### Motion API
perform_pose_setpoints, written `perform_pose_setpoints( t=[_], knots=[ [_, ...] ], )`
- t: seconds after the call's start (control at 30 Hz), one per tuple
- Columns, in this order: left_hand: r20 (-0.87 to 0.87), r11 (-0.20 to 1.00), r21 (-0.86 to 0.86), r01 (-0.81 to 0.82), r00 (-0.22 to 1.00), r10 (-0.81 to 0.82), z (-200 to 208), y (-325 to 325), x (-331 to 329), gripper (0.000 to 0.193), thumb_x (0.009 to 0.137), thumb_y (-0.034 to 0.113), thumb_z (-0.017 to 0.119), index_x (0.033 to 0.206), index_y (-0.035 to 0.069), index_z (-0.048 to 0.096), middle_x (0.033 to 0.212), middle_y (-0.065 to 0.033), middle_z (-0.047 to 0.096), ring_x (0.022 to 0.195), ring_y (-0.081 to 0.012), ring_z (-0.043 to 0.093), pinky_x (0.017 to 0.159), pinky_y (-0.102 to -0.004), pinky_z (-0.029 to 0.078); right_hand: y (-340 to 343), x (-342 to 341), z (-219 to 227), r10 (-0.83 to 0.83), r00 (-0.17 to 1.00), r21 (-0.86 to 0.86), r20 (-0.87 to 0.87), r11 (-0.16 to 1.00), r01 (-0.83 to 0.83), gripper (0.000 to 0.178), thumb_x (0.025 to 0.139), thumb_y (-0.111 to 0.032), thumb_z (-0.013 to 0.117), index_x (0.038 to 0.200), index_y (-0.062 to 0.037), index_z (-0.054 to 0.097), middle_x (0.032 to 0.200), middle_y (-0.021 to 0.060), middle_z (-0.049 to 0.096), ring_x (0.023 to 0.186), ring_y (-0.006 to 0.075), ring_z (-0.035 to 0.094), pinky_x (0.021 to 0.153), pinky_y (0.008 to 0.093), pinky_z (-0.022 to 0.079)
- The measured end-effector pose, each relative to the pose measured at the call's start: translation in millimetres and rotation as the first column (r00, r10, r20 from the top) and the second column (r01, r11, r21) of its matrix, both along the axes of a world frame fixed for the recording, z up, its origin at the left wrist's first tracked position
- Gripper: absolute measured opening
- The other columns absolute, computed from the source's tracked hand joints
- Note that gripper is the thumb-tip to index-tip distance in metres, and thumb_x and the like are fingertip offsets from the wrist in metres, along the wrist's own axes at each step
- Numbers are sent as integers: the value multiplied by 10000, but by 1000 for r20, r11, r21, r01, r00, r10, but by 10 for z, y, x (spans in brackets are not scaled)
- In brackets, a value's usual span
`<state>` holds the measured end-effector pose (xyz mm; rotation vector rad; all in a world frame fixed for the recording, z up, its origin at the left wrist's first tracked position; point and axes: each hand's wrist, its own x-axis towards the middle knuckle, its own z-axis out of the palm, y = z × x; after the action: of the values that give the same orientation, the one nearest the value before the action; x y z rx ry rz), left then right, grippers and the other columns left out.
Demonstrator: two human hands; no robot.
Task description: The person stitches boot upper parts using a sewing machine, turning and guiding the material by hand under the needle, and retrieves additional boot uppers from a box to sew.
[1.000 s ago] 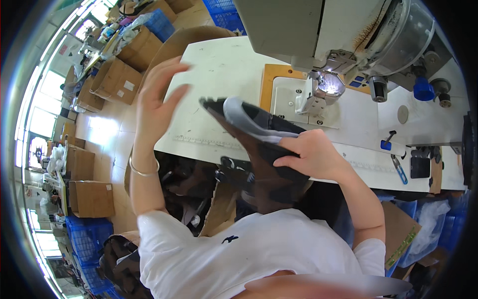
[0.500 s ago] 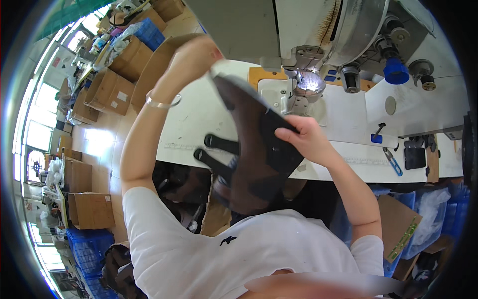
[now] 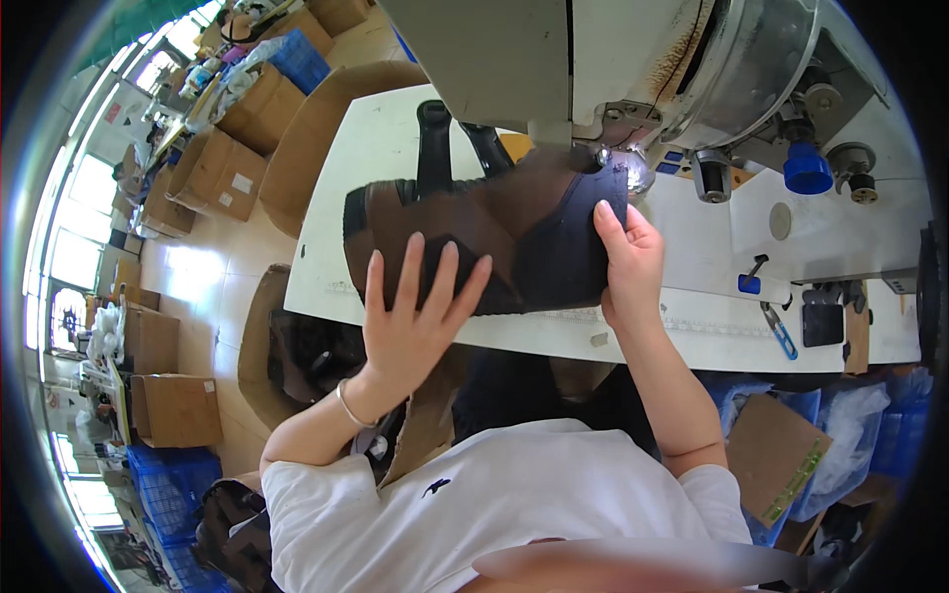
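Note:
A brown and black bag piece (image 3: 504, 222) lies over the white sewing table, its right end by the lit needle area of a large sewing machine (image 3: 618, 119). Two black strap tabs (image 3: 433, 148) stick out from its far edge. My left hand (image 3: 415, 321) rests on the piece's near left part, fingers spread flat and gripping nothing. At the near right end, my right hand (image 3: 635, 262) pinches the edge, thumb on top; the fingers underneath are partly hidden. The far right corner reaches beside the machine's needle, whose tip I cannot make out.
The white table (image 3: 336, 217) has a ruler strip along its near edge. Blue-handled thread snips (image 3: 779, 331) and a black phone-like slab (image 3: 823, 318) lie at right. Cardboard boxes (image 3: 213, 178) and blue crates (image 3: 178, 489) stand on the left; another open box holds dark pieces below the table.
The bag piece has swung from a tilted hold in the air to lying across the table, its tabs now pointing away. My left hand has come down from the far side onto it.

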<state>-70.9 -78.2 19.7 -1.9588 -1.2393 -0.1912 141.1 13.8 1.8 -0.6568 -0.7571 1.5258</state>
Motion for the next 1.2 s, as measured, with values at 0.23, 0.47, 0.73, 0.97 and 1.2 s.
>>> perform_pose_setpoints(
  t=[0.23, 0.47, 0.73, 0.97, 1.2],
  knots=[
    [15, 988, 137, 67, 997, -70, -89, 137, -58, 395, 801, 186, 642, 1188, 264, 635, 1227, -6, 577, 1142, -310, 559, 961, -488, 424, -2, -33, -37, -32, 998, -3, 45, 999, 32, 200, 938, -128, 573, 1051, 34, 601, 950, 58, 659, 813, 87, 611, 744, 233, 506],
    [24, 989, 132, 61, 998, -65, -129, 101, -62, 372, 808, 198, 645, 1174, 264, 642, 1229, 5, 584, 1138, -297, 565, 958, -478, 425, -19, -40, -81, -39, 996, 13, 77, 999, 38, 183, 934, -127, 583, 1029, 27, 609, 931, 38, 656, 793, 63, 591, 722, 212, 489],
    [26, 992, 113, 57, 998, -60, -73, 63, -2, 341, 815, 198, 645, 1151, 259, 655, 1210, 3, 593, 1133, -290, 568, 949, -471, 437, -18, -11, -57, -42, 997, 17, 62, 999, 41, 179, 932, -131, 589, 1024, 22, 610, 924, 37, 656, 784, 58, 587, 713, 207, 484],
    [-2, 959, 143, 246, 969, -249, -63, 20, -2, 282, 885, 278, 557, 1148, 289, 657, 1183, 6, 595, 1054, -277, 589, 902, -475, 497, -35, 186, -54, 23, 974, 0, 227, 1000, -24, 181, 917, -121, 592, 1026, 19, 626, 909, 12, 647, 770, 58, 577, 699, 207, 468],
    [-39, 951, 143, 274, 962, -272, -96, 13, -83, 288, 864, 345, 599, 1138, 299, 674, 1190, 4, 605, 1041, -283, 595, 883, -484, 515, -493, 421, -437, 63, 877, 202, 476, 963, -179, 193, 845, -67, 638, 1023, 4, 661, 1018, 41, 646, 932, 122, 564, 847, 268, 425]
  ],
)
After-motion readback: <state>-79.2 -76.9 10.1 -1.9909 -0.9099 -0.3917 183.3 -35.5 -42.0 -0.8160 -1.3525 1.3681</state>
